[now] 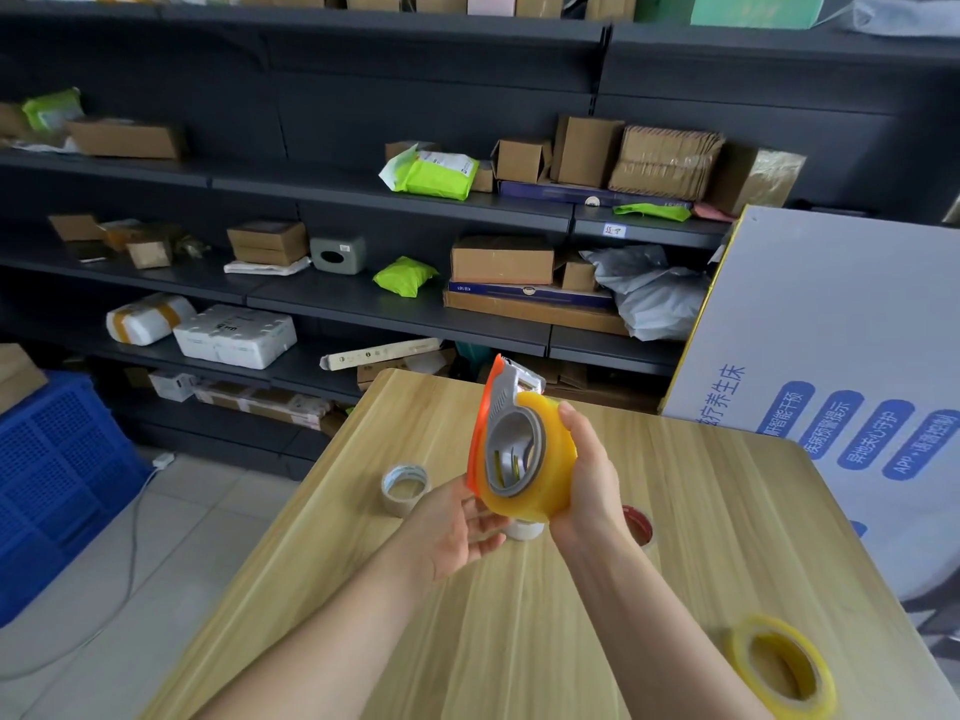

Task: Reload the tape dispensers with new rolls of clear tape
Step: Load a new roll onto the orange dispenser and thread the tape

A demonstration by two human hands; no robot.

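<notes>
One tape roll (551, 462) seats on the dispenser (505, 407): my right hand (589, 483) grips it; my left hand (447, 532), open at seven o'clock, braces underneath.

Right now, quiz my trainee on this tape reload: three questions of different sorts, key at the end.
1. Which of the hands wraps round the yellowish roll seated on the orange-grey dispenser? A left, B right, C neither.
2. True or false: the dispenser lies flat on the table.
3. Fill in: the spare roll lies near the table's ____ edge.

Key: 1 B, the right hand curls round it. 2 False, it is held up above the table. 3 right.
</notes>
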